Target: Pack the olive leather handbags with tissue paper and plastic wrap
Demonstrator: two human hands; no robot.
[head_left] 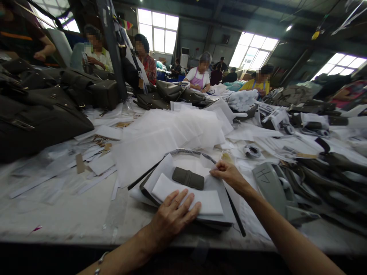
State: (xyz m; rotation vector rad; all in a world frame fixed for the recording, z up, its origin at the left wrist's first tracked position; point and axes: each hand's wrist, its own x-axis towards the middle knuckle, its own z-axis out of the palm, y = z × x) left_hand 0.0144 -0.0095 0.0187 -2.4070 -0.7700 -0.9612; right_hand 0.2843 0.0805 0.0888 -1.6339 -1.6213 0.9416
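A dark grey-green bag (143, 187) lies flat on the table in front of me, with white sheets on it. Its handle (189, 151), wrapped in clear film, arches over the far side. A small olive flap piece (188, 178), like a wallet, rests on the sheets. My left hand (176, 214) lies with fingers stretched on a folded white padding sheet (206, 201), pressing it against the bag. At the bag's far right, my right hand (226, 173) is closed in a pinch beside the handle and a white sheet edge; what the fingertips hold is unclear.
A fanned stack of thin white sheets (177, 128) spreads beyond the bag. A grey tape dispenser (271, 187) stands at right, near dark bag parts (323, 183). Dark bags (43, 118) are piled at left, paper scraps (100, 162) nearby. Several co-workers (200, 74) sit across the table.
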